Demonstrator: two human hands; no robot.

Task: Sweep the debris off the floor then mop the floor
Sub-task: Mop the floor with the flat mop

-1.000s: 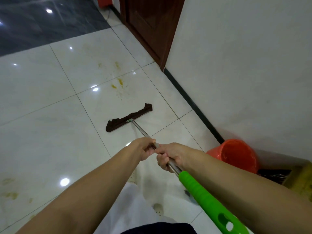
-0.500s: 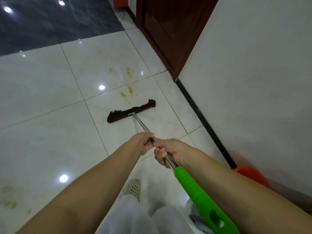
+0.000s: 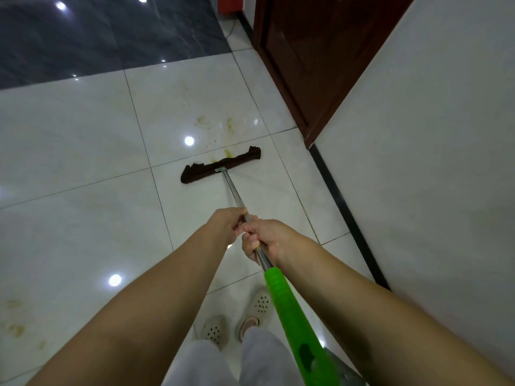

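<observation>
Both arms stretched fwd; L hand just ahead of R hand, touching, fingers curled round pole.

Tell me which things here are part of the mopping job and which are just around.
In the job: mop; left hand and right hand gripping its handle; yellow stains on the white floor.

Just around: brown door; wall; red object far back.

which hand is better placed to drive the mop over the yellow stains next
Left, probably. The left hand grips the metal pole nearer the mop head, which sits at the yellow stains. The right hand holds just behind it, above the green grip.
</observation>
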